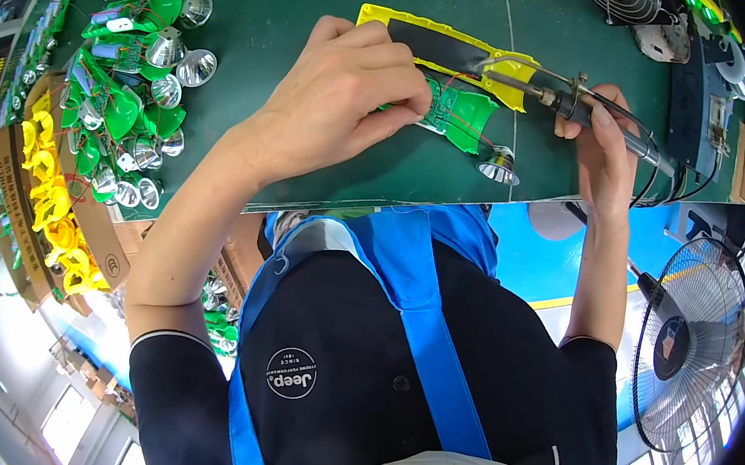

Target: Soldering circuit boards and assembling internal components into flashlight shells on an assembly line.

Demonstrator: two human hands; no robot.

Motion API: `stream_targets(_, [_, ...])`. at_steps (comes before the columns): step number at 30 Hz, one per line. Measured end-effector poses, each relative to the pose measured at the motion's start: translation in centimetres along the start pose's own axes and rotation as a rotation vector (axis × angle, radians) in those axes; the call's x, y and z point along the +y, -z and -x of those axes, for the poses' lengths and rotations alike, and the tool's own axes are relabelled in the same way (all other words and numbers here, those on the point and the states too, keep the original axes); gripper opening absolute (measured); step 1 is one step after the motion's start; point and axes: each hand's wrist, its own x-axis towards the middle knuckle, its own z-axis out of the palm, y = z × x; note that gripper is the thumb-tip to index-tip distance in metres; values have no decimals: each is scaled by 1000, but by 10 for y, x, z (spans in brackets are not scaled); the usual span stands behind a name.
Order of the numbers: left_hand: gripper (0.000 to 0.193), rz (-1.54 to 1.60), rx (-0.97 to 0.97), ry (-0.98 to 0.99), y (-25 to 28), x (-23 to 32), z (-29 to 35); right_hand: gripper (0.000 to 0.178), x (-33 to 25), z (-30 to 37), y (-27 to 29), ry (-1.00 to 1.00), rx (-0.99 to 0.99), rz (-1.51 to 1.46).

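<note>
My left hand [351, 90] has its thumb and fingers closed at the left end of a green flashlight housing half [468, 120], covering that end. A small green circuit board [440, 105] sits in this housing, with thin red wires running from it. One wire leads to a shiny reflector cup [497, 166] on the table. My right hand [602, 139] grips a soldering iron [619, 136] with a curved metal tube beside its shaft. Its tip points left, over the right end of a yellow shell [511, 82] lined with a dark strip, just behind the green housing.
A heap of green housings with reflector cups [127, 107] covers the left of the green table [269, 4]. Beyond the left edge, a cardboard box [104, 241] holds yellow parts [54, 199]. A black box with cables [698, 112] stands right; a standing fan [688, 343] is beside me.
</note>
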Motion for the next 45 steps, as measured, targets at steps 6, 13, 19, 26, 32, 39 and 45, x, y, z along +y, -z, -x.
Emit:
stream_targets(6, [9, -162, -65, 122, -4, 17, -10, 28, -6, -18, 0, -99, -147, 146])
stream_targets(13, [7, -157, -53, 159, -3, 17, -11, 29, -11, -25, -10, -166, -240, 247])
stream_targets(19, [5, -154, -54, 156, -3, 17, -12, 25, -10, -22, -11, -176, -259, 241])
stream_targets(26, [6, -133, -31, 154, -5, 15, -9, 25, -7, -18, -9, -153, -251, 239])
stream_targets(32, [10, -133, -40, 166, -5, 16, -8, 29, -4, -14, -2, -80, -175, 199])
stream_targets(39, [7, -115, -54, 155, -3, 13, -12, 31, -2, -12, 1, -25, -134, 124])
stream_targets(45, [15, 107, 139, 281, 14, -19, -46, 35, -1, -14, 5, 308, -3, 60])
